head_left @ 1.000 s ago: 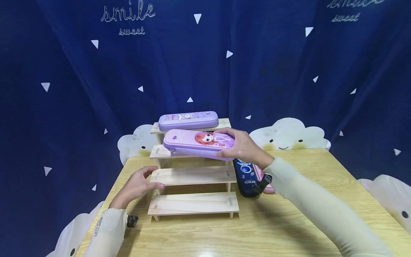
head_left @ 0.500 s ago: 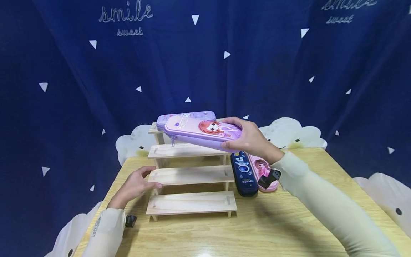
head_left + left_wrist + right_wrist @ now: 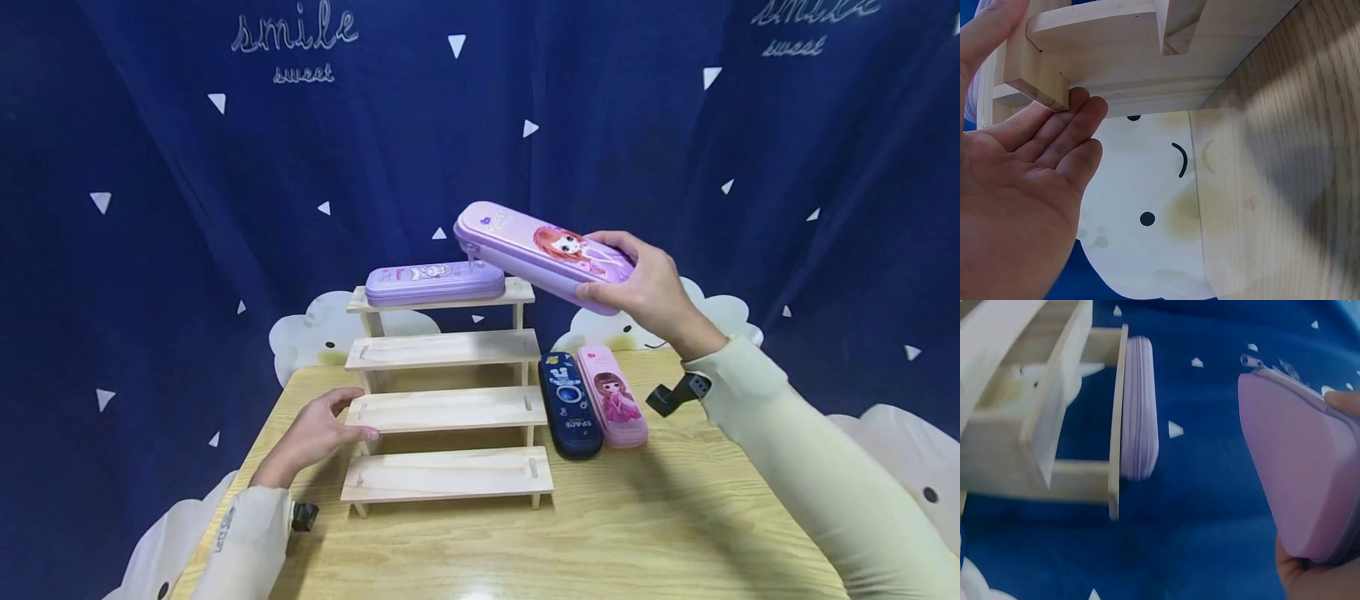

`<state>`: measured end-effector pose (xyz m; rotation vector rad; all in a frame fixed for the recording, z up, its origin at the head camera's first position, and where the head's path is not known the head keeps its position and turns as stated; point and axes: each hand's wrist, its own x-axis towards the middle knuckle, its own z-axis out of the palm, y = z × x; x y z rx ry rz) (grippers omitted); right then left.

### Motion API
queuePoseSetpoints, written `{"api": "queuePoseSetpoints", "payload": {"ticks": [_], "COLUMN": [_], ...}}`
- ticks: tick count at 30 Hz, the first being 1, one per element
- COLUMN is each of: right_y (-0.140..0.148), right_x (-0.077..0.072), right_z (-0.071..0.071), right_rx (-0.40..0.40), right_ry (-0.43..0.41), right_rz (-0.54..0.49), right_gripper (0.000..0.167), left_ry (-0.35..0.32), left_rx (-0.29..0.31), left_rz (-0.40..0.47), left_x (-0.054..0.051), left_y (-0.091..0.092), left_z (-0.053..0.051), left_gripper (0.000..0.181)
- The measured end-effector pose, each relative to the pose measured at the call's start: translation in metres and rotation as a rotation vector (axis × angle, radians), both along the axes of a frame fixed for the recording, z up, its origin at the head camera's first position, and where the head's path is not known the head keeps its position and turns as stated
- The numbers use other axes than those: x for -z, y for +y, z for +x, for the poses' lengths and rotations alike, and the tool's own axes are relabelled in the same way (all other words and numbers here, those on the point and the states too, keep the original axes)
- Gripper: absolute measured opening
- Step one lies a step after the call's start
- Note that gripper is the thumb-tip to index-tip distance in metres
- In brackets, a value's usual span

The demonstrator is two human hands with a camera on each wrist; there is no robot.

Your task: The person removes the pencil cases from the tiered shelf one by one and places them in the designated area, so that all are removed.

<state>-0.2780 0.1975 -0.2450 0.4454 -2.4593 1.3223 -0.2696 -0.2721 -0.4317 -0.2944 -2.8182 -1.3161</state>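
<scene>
My right hand [image 3: 651, 292] grips one end of a purple pencil case [image 3: 551, 250] with a red-haired girl on its lid, holding it tilted in the air above and right of a stepped wooden rack [image 3: 448, 408]. In the right wrist view the pencil case [image 3: 1297, 462] shows its plain underside and zip pull. My left hand [image 3: 318, 429] holds the rack's left side, thumb on a middle shelf. In the left wrist view the fingers [image 3: 1085, 119] bend against a wooden upright. A lilac pencil case [image 3: 435, 282] lies on the rack's top shelf.
Right of the rack, a dark blue space-themed pencil case [image 3: 572, 406] and a pink one [image 3: 612, 396] lie side by side on the wooden table [image 3: 600, 525]. A navy curtain [image 3: 637, 125] with white triangles and clouds hangs behind.
My right hand has lifted the purple pencil case up and to the right, away from the rack's second shelf from the top. My left hand stays on the rack.
</scene>
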Motion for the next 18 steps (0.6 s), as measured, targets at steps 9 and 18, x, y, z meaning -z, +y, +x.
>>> {"api": "queuePoseSetpoints", "payload": {"ticks": [9, 18], "right_y": [0.042, 0.079], "right_x": [0.014, 0.043], "right_z": [-0.012, -0.024], "right_rx": [0.226, 0.411], "right_ry": [0.030, 0.017], "right_rz": [-0.003, -0.023], "right_gripper": [0.072, 0.075], "left_ry": [0.005, -0.006], "left_rx": [0.010, -0.002], "left_rz": [-0.015, -0.016], "left_x": [0.000, 0.000], "left_y": [0.000, -0.001], "left_z": [0.000, -0.001], "left_gripper": [0.084, 0.085]}}
